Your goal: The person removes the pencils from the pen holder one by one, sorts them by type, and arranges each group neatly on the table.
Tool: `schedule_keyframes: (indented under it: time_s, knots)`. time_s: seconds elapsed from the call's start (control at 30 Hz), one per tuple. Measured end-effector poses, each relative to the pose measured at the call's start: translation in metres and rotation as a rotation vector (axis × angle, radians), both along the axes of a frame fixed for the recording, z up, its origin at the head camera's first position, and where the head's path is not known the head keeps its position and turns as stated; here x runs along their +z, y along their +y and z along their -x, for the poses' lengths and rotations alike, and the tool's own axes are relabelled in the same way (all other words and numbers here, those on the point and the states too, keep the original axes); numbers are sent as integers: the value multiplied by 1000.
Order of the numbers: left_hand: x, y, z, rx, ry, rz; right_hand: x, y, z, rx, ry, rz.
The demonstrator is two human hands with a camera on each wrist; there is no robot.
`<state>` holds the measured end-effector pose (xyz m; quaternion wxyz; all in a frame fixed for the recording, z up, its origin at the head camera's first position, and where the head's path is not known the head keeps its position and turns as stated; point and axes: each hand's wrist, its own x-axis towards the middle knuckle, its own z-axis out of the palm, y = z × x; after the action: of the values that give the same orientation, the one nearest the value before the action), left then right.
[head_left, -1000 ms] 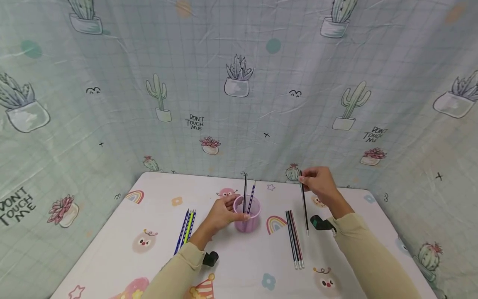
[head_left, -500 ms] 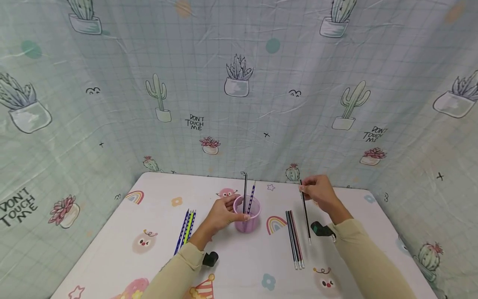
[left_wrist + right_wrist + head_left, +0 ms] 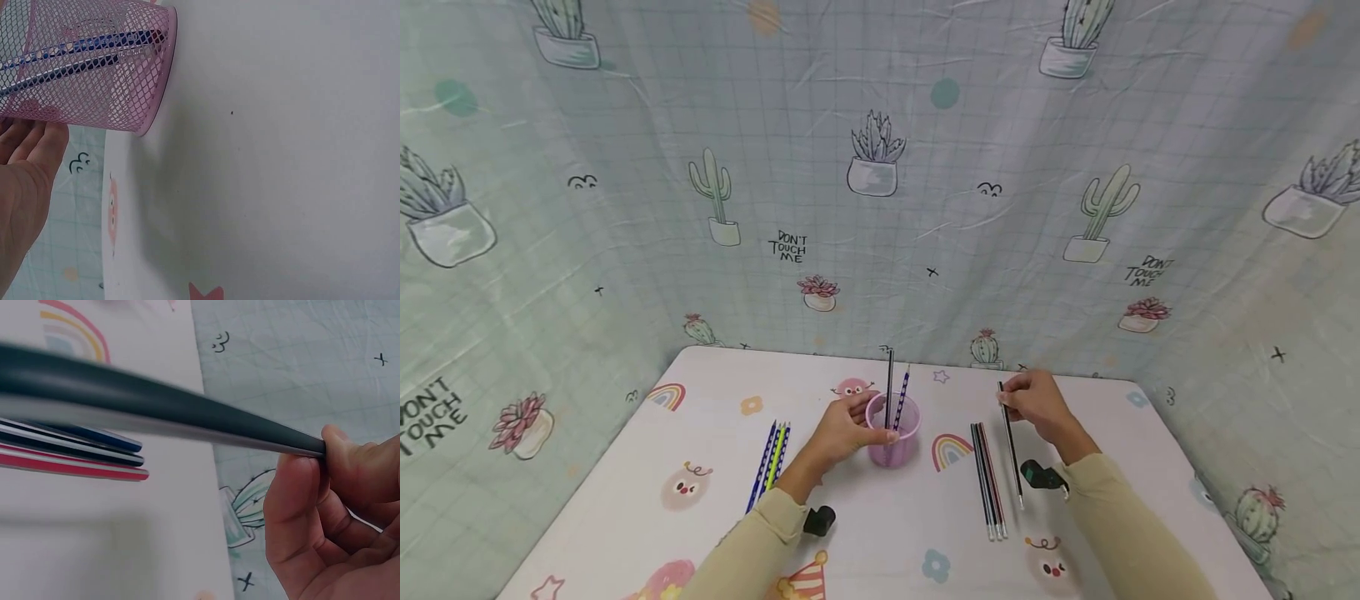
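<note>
My left hand [image 3: 844,432] holds the pink mesh pencil cup [image 3: 891,452], thumb across its near rim and fingers round the far side. Two pencils stand in the cup: a dark striped one [image 3: 889,383] and a blue one with white dots [image 3: 902,396]. To the right, my right hand [image 3: 1036,406] pinches a black pencil [image 3: 1011,450] by its upper end between thumb and fingers. It slants down toward me, its lower tip close over the table. Seen from the right wrist, the same black pencil [image 3: 156,400] crosses above the row of pencils.
Several dark and red striped pencils [image 3: 988,483] lie side by side just left of the held pencil. Another bunch, blue dotted and yellow-green pencils [image 3: 769,462], lies left of the left hand. The white patterned table [image 3: 880,542] meets a cactus-print cloth [image 3: 820,208] behind and at the sides.
My right hand has come down and slightly toward me with the black pencil, whose lower tip has dropped nearer the table beside the striped pencils. The left hand stays on the cup.
</note>
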<state>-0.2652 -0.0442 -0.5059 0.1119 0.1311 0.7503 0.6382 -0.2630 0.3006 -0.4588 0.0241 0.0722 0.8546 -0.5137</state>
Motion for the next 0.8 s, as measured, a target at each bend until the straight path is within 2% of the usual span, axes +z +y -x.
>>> schedule_keyframes:
  time_s: [0.33, 0.8]
  knots:
    - [-1, 1, 0, 1, 8, 14, -27, 1, -1, -23, -30, 3]
    - [-1, 1, -1, 8, 12, 14, -52, 1, 3, -34, -68, 0]
